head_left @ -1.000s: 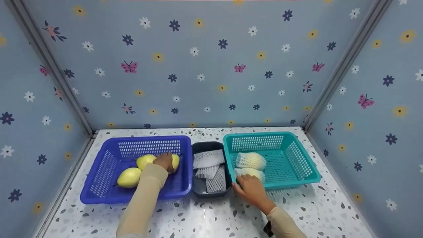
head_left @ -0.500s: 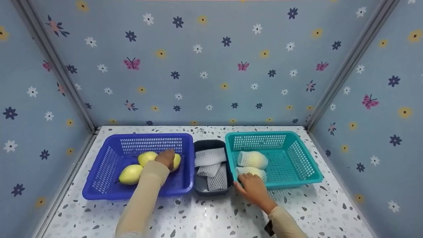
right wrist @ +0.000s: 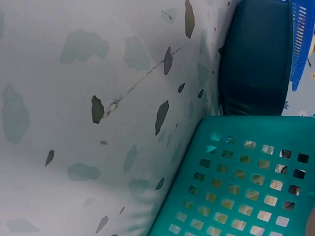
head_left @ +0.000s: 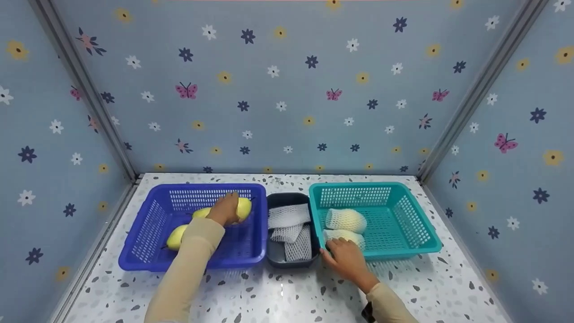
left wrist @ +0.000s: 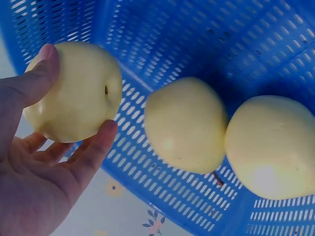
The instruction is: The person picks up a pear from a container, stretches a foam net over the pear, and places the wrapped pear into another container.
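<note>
Inside the blue basket (head_left: pixel 260 224), my left hand (head_left: pixel 225 208) grips a yellow pear (head_left: pixel 244 208). Its thumb and fingers curl round the fruit in the left wrist view, where the held pear (left wrist: pixel 74 91) looks lifted off the basket floor. Two more pears (left wrist: pixel 184 125) lie beside it in the same basket. My right hand (head_left: pixel 350 260) rests over the near left corner of the teal basket (head_left: pixel 403 252), fingertips by a pear in a white foam net (head_left: pixel 354 237). A second netted pear (head_left: pixel 352 220) lies just behind. Only a sliver of that hand shows in the right wrist view.
Between the baskets stands a dark grey bin (head_left: pixel 278 258) with several white foam nets (head_left: pixel 289 215) in it. All sit on a speckled white tabletop (head_left: pixel 273 296). Flower-patterned walls (head_left: pixel 287 89) close off the back and both sides.
My left hand has raised the pear slightly from among the others in the blue basket. The right hand stays at the teal basket's corner. The head view has shifted a little.
</note>
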Tool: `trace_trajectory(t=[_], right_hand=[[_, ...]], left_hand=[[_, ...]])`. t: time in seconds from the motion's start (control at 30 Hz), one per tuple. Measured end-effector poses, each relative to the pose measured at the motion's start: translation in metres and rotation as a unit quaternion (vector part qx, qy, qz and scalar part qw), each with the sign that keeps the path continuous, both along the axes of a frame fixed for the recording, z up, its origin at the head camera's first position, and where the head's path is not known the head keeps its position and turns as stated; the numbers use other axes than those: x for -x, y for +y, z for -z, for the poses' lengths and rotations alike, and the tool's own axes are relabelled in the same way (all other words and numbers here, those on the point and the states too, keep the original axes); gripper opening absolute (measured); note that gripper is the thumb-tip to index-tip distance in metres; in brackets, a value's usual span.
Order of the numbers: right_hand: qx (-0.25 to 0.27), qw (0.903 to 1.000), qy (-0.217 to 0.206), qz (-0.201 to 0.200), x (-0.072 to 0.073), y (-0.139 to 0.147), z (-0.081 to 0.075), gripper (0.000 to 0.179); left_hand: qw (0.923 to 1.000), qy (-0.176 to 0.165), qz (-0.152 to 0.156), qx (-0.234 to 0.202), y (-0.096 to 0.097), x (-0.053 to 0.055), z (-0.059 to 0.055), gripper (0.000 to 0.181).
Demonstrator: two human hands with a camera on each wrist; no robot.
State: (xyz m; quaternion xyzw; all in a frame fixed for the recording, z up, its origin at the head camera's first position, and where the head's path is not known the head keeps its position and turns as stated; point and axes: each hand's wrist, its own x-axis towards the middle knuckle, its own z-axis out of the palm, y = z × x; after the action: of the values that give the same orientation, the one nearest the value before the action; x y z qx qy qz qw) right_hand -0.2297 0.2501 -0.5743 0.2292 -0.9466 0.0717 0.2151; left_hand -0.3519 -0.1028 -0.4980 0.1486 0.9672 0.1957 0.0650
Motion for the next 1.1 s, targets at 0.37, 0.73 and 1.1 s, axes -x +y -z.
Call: trace_trajectory(t=[0.37,0.73,1.1], right_hand=[[0.013,0.9996,-0.024,0.004,-0.002,0.0,-0.002,0.025],[0.058,0.9953,-0.076,0.015,-0.001,0.001,-0.007,0.025],[0.235,0.9686,-0.061,-0.057,-0.003,-0.016,-0.026,0.021]], left_hand=[[0.9881,0.096,0.06,-0.103,0.013,-0.018,-0.032,0.064],[0.9572,0.159,0.108,-0.217,0.031,-0.048,-0.046,0.068],[0.9246,0.157,0.123,-0.324,0.053,-0.083,-0.036,0.068]])
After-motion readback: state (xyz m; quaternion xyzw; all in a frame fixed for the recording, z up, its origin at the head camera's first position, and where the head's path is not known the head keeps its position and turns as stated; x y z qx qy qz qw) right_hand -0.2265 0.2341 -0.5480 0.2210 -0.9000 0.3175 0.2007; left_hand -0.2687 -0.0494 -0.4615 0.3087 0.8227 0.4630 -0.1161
